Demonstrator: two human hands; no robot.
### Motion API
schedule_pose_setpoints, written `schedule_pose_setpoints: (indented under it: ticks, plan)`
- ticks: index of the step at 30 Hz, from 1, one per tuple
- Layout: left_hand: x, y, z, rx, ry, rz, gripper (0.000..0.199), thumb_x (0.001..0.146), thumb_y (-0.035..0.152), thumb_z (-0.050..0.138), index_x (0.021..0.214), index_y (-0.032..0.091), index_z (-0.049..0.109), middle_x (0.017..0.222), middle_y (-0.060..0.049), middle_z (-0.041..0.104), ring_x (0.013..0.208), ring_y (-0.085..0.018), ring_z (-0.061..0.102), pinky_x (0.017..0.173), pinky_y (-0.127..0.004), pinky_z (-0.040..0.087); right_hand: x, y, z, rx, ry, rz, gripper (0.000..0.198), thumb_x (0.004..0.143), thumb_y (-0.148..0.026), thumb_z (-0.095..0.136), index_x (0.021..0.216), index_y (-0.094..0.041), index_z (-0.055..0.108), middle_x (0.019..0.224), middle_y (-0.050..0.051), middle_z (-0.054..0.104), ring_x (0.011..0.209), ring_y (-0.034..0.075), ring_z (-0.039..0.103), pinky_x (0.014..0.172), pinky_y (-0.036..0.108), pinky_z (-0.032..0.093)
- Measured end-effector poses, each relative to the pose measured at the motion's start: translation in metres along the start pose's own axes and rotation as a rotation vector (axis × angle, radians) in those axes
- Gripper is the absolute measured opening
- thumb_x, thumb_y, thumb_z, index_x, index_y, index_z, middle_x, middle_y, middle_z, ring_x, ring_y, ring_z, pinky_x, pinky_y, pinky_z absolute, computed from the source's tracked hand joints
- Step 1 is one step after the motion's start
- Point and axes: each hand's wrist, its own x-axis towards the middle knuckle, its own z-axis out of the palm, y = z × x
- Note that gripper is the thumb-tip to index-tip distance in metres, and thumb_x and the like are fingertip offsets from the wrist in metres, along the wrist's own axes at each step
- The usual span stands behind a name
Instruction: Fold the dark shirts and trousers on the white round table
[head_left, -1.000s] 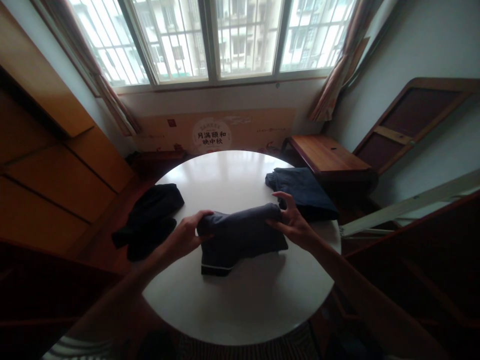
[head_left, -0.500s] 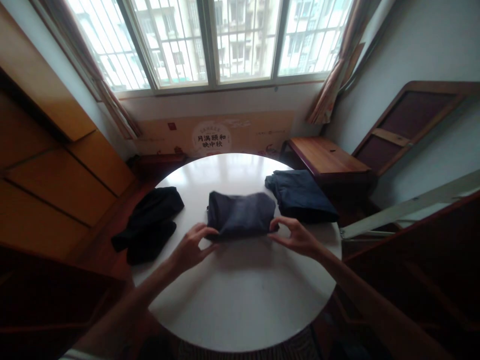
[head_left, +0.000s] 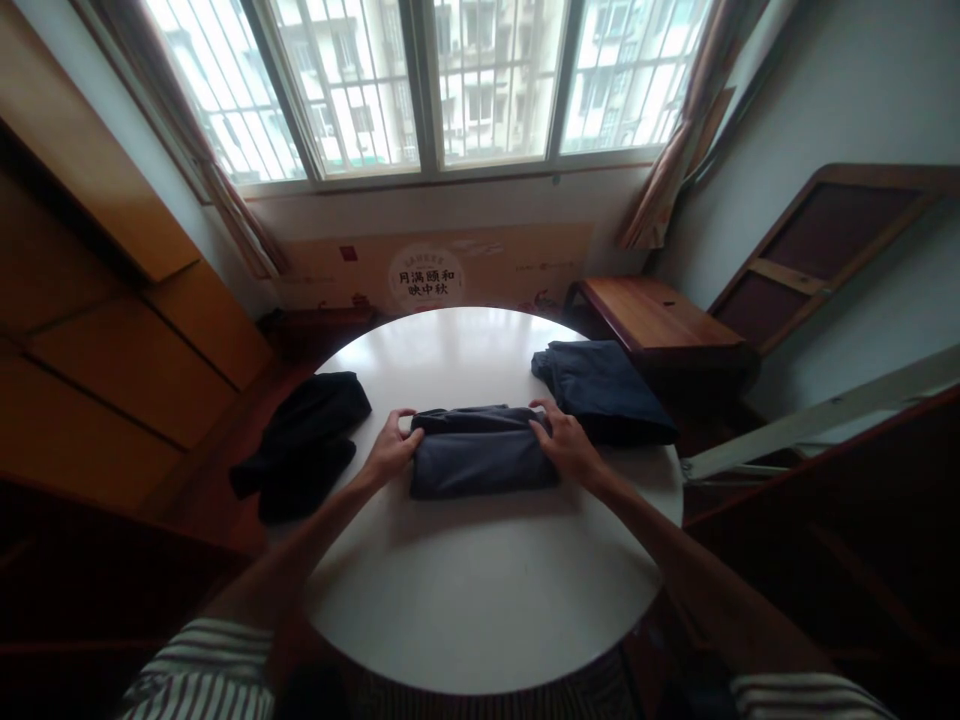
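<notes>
A dark grey-blue garment (head_left: pixel 484 465), folded into a long narrow bundle, lies at the middle of the round white table (head_left: pixel 480 600). My left hand (head_left: pixel 391 447) grips its far left end between thumb and fingers. At the opposite end, my right hand (head_left: pixel 564 440) is closed on the far right corner, fingers behind and thumb on the near side. A fold runs lengthwise along the bundle's far part. What kind of garment it is cannot be made out.
Folded dark blue clothing (head_left: pixel 607 390) lies at the table's right edge. Black clothing (head_left: pixel 311 440) is heaped on the left, partly hanging over the rim. Beyond stand a low wooden table (head_left: pixel 660 315) and a barred window (head_left: pixel 495 80); wooden cabinets (head_left: pixel 112 370) are at left.
The grey garment has turned from a raised, loosely held bundle to a flat narrow fold nearer me. Both hands have shifted from its near corners to its far corners.
</notes>
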Motion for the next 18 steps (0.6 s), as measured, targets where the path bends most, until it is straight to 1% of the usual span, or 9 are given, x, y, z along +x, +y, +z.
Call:
schedule_pose_setpoints:
  ticks: [2, 3, 6, 7, 9, 11, 13, 15, 18]
  plan:
    - [-0.003, -0.004, -0.005, 0.154, 0.041, 0.049, 0.043, 0.083, 0.036, 0.067, 0.119, 0.018, 0.051, 0.055, 0.008, 0.056, 0.045, -0.012, 0.053, 0.049, -0.021, 0.04, -0.002, 0.0, -0.001, -0.071, 0.045, -0.032, 0.028, 0.095, -0.027, 0.047, 0.115, -0.015, 0.06, 0.077, 0.006, 0.064, 0.072, 0.023, 0.064, 0.072, 0.033, 0.05]
    - [-0.007, -0.003, -0.006, 0.267, 0.085, 0.121, 0.037, 0.084, 0.033, 0.065, 0.116, 0.018, 0.053, 0.057, 0.007, 0.056, 0.048, -0.013, 0.055, 0.052, -0.022, 0.042, -0.003, -0.003, -0.002, -0.128, 0.079, -0.062, 0.029, 0.095, -0.029, 0.047, 0.115, -0.013, 0.061, 0.085, 0.01, 0.066, 0.08, 0.025, 0.065, 0.076, 0.035, 0.05]
    - [-0.014, 0.015, -0.001, 0.593, 0.24, 0.478, 0.021, 0.091, 0.027, 0.056, 0.11, 0.019, 0.058, 0.077, -0.002, 0.062, 0.074, -0.019, 0.063, 0.074, -0.031, 0.05, -0.006, -0.027, 0.001, -0.283, 0.141, -0.233, 0.035, 0.098, -0.033, 0.045, 0.119, -0.011, 0.063, 0.11, 0.019, 0.065, 0.103, 0.03, 0.061, 0.093, 0.043, 0.047]
    - [-0.014, 0.024, 0.005, 0.672, 0.227, 0.602, 0.019, 0.094, 0.025, 0.051, 0.11, 0.02, 0.059, 0.087, -0.005, 0.064, 0.085, -0.021, 0.064, 0.082, -0.034, 0.05, -0.005, -0.037, 0.005, -0.296, 0.108, -0.316, 0.037, 0.099, -0.034, 0.043, 0.123, -0.012, 0.061, 0.117, 0.019, 0.064, 0.109, 0.03, 0.059, 0.098, 0.044, 0.045]
    - [-0.008, 0.038, 0.021, 0.801, 0.064, 0.766, 0.023, 0.097, 0.021, 0.042, 0.112, 0.02, 0.06, 0.103, -0.009, 0.064, 0.1, -0.022, 0.061, 0.095, -0.037, 0.046, -0.002, -0.055, 0.018, -0.288, -0.013, -0.463, 0.044, 0.101, -0.035, 0.038, 0.135, -0.012, 0.055, 0.133, 0.018, 0.059, 0.123, 0.029, 0.053, 0.108, 0.044, 0.038]
    - [0.006, 0.043, 0.036, 0.935, -0.148, 0.774, 0.029, 0.099, 0.02, 0.038, 0.118, 0.02, 0.06, 0.118, -0.011, 0.063, 0.113, -0.023, 0.058, 0.103, -0.04, 0.042, 0.003, -0.062, 0.033, -0.314, -0.142, -0.49, 0.054, 0.102, -0.04, 0.036, 0.145, -0.008, 0.044, 0.146, 0.019, 0.048, 0.136, 0.03, 0.042, 0.114, 0.046, 0.031]
    - [0.022, 0.035, 0.045, 1.052, -0.255, 0.656, 0.035, 0.101, 0.026, 0.035, 0.129, 0.018, 0.055, 0.135, -0.014, 0.056, 0.126, -0.027, 0.051, 0.108, -0.047, 0.037, 0.008, -0.055, 0.044, -0.369, -0.236, -0.419, 0.064, 0.101, -0.049, 0.035, 0.15, -0.007, 0.038, 0.152, 0.019, 0.041, 0.142, 0.032, 0.034, 0.117, 0.049, 0.025]
    - [0.036, 0.021, 0.046, 1.106, -0.294, 0.538, 0.043, 0.104, 0.034, 0.03, 0.14, 0.017, 0.047, 0.148, -0.016, 0.046, 0.138, -0.031, 0.04, 0.111, -0.055, 0.032, 0.012, -0.038, 0.047, -0.412, -0.279, -0.325, 0.067, 0.1, -0.057, 0.034, 0.151, -0.015, 0.039, 0.156, 0.014, 0.037, 0.144, 0.033, 0.031, 0.117, 0.052, 0.023]
    - [0.046, 0.004, 0.04, 1.099, -0.295, 0.469, 0.05, 0.105, 0.04, 0.023, 0.147, 0.019, 0.04, 0.154, -0.016, 0.038, 0.145, -0.033, 0.03, 0.113, -0.061, 0.024, 0.015, -0.012, 0.041, -0.443, -0.273, -0.177, 0.06, 0.102, -0.053, 0.029, 0.152, -0.021, 0.038, 0.159, 0.01, 0.031, 0.146, 0.03, 0.028, 0.117, 0.053, 0.023]
